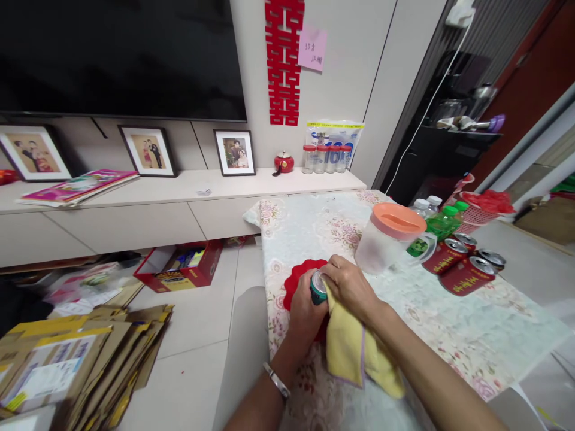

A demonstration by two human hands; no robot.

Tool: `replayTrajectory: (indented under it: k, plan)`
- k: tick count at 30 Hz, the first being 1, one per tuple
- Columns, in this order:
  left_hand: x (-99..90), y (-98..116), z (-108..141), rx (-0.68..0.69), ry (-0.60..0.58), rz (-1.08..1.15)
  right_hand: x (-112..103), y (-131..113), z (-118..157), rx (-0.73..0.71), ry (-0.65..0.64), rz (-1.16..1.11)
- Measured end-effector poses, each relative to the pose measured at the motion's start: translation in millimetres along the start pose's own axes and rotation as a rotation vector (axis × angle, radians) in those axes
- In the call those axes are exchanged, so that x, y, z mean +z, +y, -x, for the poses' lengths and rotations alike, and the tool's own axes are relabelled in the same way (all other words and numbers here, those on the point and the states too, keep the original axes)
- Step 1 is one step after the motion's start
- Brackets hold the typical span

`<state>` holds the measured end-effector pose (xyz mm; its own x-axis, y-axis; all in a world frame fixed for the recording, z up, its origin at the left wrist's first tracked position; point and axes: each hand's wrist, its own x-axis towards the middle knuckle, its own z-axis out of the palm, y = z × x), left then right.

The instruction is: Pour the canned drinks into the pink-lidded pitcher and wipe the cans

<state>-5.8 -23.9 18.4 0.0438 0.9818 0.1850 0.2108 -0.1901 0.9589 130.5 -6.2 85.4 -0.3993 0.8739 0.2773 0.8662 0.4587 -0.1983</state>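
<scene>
My left hand (302, 311) is wrapped round a green drink can (318, 290), its silver top facing up. Pinched in my right hand (348, 280) is a yellow cloth (345, 344) with a purple edge, pressed against the side of the can's top. The rest of the cloth hangs down over the tablecloth. A red scalloped plate (291, 286) lies beneath the can and my left hand, mostly covered by them. Whether the can rests on the plate is hidden.
A clear pitcher (375, 242) with an orange lid stands just beyond my right hand. Several red cans (467, 276) and green-capped bottles (442, 222) are at the table's right. Flattened cardboard (121, 353) and a red box (179, 275) lie on the floor at left.
</scene>
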Motion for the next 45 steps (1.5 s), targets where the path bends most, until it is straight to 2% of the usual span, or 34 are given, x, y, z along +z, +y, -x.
replayTrajectory:
  k: [6, 15, 21, 26, 34, 37, 42, 45]
  plan:
    - [0.1, -2, 0, -0.038, -0.012, 0.017, -24, -6, -7, -0.020, -0.195, 0.144]
    - [5.3, -8, 0, -0.026, 0.034, -0.022, -17, -29, -2, 0.184, -0.303, 0.280]
    - [5.4, -6, 1, -0.040, 0.032, -0.020, -26, -32, 2, 0.260, -0.346, 0.259]
    - [4.4, -4, 3, -0.031, 0.026, -0.003, -28, -30, 12, 0.273, -0.307, 0.198]
    - [3.8, -7, 3, 0.011, 0.025, -0.026, -12, -19, 30, 0.180, -0.178, 0.023]
    - [2.8, -8, 3, 0.017, 0.019, -0.027, -6, -15, 23, 0.162, -0.154, -0.023]
    - [1.7, -10, 2, 0.019, 0.011, -0.035, 7, -22, -3, 0.256, -0.085, 0.001]
    - [1.6, -10, 1, 0.017, 0.010, -0.035, 10, -27, -11, 0.261, -0.073, -0.023]
